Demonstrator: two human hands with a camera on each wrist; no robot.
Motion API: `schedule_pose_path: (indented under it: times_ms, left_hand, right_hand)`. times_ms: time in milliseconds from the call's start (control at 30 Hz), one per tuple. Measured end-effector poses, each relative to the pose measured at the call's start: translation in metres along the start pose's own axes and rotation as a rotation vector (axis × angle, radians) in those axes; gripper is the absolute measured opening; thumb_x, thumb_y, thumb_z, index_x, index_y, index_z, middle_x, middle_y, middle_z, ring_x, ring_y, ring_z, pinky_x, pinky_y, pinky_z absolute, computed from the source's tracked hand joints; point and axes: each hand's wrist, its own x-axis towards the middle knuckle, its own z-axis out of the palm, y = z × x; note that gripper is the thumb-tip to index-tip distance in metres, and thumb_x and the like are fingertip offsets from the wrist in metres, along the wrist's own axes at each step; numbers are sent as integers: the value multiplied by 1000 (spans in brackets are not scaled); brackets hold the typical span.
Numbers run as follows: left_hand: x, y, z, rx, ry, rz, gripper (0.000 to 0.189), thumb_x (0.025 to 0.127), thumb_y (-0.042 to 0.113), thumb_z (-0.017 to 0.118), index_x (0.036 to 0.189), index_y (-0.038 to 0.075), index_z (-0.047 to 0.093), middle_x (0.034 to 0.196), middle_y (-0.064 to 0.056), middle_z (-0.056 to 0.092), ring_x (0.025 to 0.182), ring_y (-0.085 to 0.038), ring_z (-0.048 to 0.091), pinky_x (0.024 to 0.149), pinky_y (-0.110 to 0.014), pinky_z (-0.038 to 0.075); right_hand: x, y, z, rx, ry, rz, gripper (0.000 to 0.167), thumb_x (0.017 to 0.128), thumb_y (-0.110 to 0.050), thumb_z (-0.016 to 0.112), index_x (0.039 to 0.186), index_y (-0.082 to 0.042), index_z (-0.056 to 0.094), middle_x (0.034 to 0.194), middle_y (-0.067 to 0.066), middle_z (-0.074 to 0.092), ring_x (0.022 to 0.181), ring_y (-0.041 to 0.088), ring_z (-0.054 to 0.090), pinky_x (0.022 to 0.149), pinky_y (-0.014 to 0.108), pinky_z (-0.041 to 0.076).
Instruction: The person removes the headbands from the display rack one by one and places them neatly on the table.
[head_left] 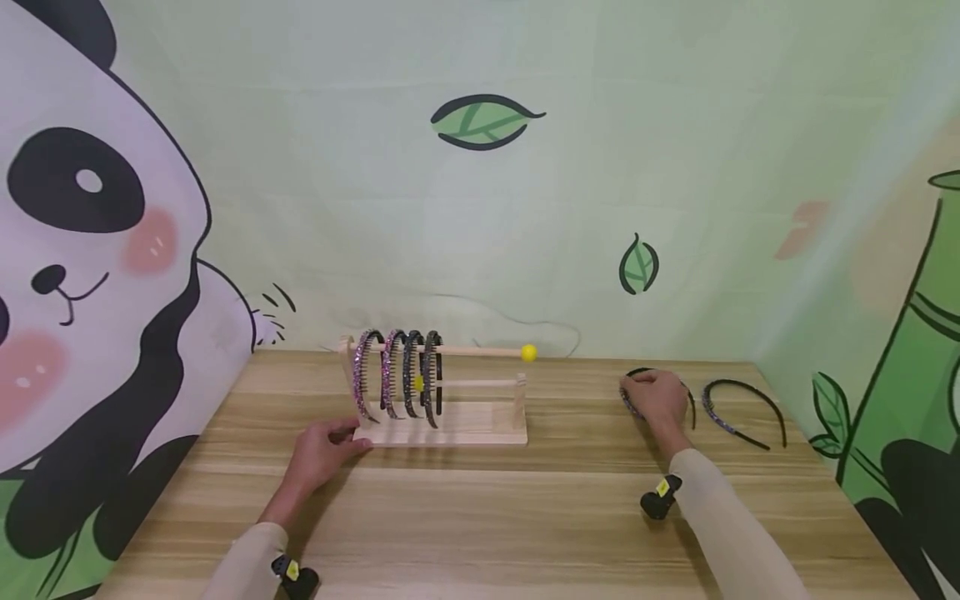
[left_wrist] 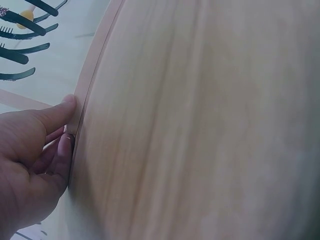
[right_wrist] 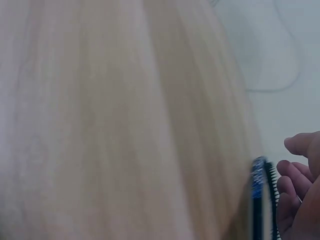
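On the table a wooden headband rack [head_left: 450, 437] carries several glittery toothed headbands [head_left: 432, 379], pink at the left and dark at the right, hung on its upper rod. My left hand [head_left: 324, 454] pinches the front left corner of the rack's base, thumb on top and fingers at the side, as the left wrist view shows close up. Over to the right, my right hand [head_left: 658, 400] is at a dark headband [right_wrist: 257, 200] with sparkling stones. In the right wrist view its fingers are loosely bent beside the band's teeth, with the thumb apart from the band.
Another dark headband [head_left: 745, 383] lies right of my right hand. A yellow ball [head_left: 528, 352] caps the rack's upper rod. Behind the wood-grain table [head_left: 480, 525] hangs a pale green cloth [head_left: 360, 208] printed with a panda and leaves.
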Motion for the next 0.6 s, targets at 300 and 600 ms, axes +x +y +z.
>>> schedule_pose_path:
  times_ms: [300,600]
  left_hand:
    - [-1,1,-1,3,-2,-5,49,91,23,79,131,-2,66,130,-21,68,117,-35,65,100,-52,50]
    - [-1,1,0,9,-3,2,47,92,22,79,131,-2,67,128,-21,69,113,-33,66,99,-52,51]
  right_hand:
    - [-8,-22,-23,110,20,-78,36,94,-31,73,113,-1,75,107,19,76,98,34,71,85,45,54]
    - [-22,-40,-40,162,0,-114,41,94,-40,74,117,-6,75,108,15,76,99,28,71,76,27,50]
